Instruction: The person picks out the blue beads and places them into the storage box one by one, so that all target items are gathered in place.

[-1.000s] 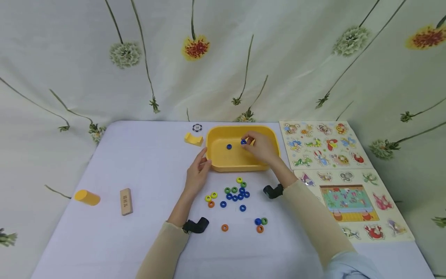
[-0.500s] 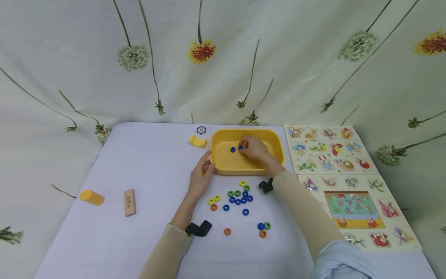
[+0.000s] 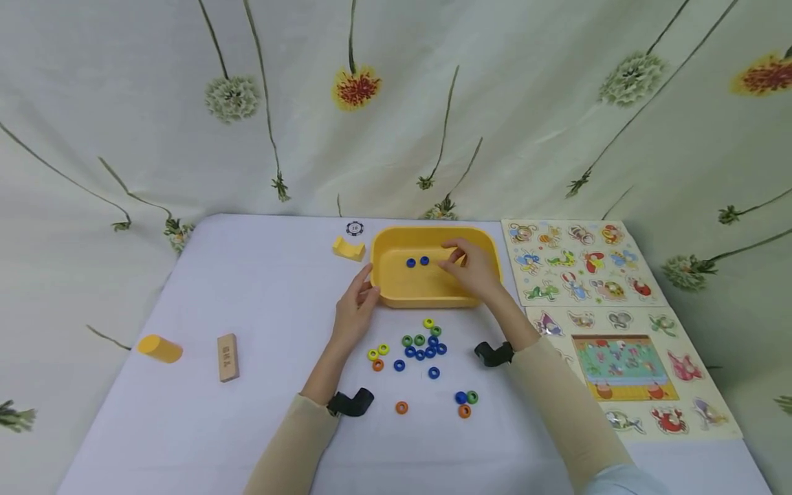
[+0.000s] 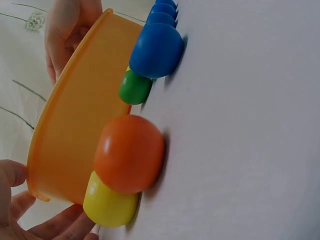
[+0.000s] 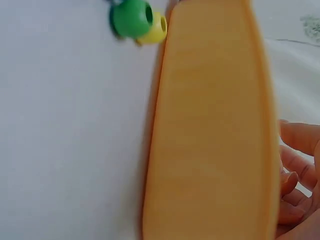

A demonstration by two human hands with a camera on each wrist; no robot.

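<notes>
Two blue beads (image 3: 411,262) lie close together on the floor of the yellow tray (image 3: 427,302). Above the tray's right half, my right hand (image 3: 473,268) hovers with thumb and forefinger apart and nothing between them, just right of the beads. My left hand (image 3: 355,309) touches the tray's left end near the front corner; in the left wrist view its thumb (image 4: 12,172) meets the rim while other fingers lie along the wall. In front of the tray are loose blue, green, yellow and orange beads, including an orange bead (image 4: 130,155) and a green bead (image 5: 132,19).
Two puzzle boards (image 3: 584,265) with insect and sea animal pieces lie on the right. A yellow notched block (image 3: 349,249) and a round chip (image 3: 355,229) sit left of the tray. Further left are a yellow cylinder (image 3: 159,348) and a wooden block (image 3: 227,357).
My right hand sets a blue bead down beside the other in the tray, lets go and draws back to the right. The left hand stays at the tray's left end.
</notes>
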